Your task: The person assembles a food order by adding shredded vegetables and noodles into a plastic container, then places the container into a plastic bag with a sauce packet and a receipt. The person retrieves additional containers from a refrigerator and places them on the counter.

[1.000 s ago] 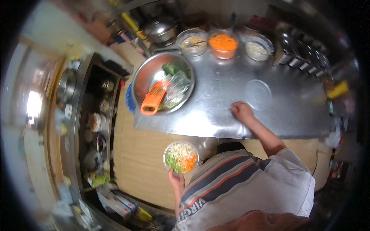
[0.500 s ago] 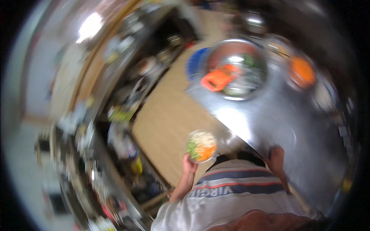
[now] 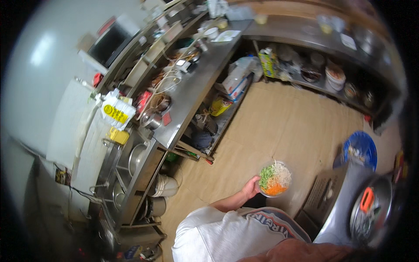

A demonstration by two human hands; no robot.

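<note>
My left hand (image 3: pixel 250 187) grips the edge of a round bowl (image 3: pixel 273 196), held out in front of my body above the floor. Three groups of cut food fill the bowl: chopped green pieces (image 3: pixel 266 177), pale shreds (image 3: pixel 282 174) and orange shreds (image 3: pixel 275 189). The fingers under the bowl are mostly hidden. My right hand is out of view.
At the right a steel table holds a large metal basin (image 3: pixel 352 218) with an orange-handled tool (image 3: pixel 367 199). Behind it stands a blue bin (image 3: pixel 374 148). Steel counters (image 3: pixel 185 102) with shelves beneath run along the left and back. Buckets (image 3: pixel 168 186) stand low at the left.
My view has swung left, away from the steel table, which is now at the right edge. The bowl stays in my left hand. My right hand, earlier at the table edge, has left the view.
</note>
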